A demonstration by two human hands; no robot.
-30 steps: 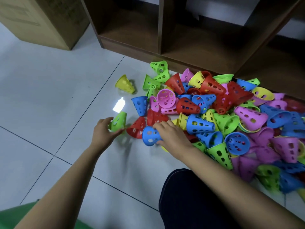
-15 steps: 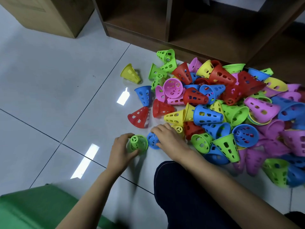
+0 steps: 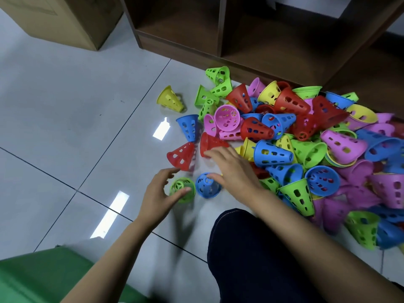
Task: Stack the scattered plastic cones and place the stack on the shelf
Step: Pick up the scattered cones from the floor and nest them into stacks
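fingers (image 3: 172,171) spread, l hand (image 3: 157,197) by green cone (image 3: 182,190), r hand (image 3: 231,169) over blue cone (image 3: 206,185)

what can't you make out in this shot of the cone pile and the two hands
All in the head view:
- Shelf: upper part cut off by the top edge.
- Cone pile: runs past the right edge; lower cones are buried, so no count.
- Left hand at the green cone: motion blur, grip unclear.
- Right hand hides part of the blue cone.
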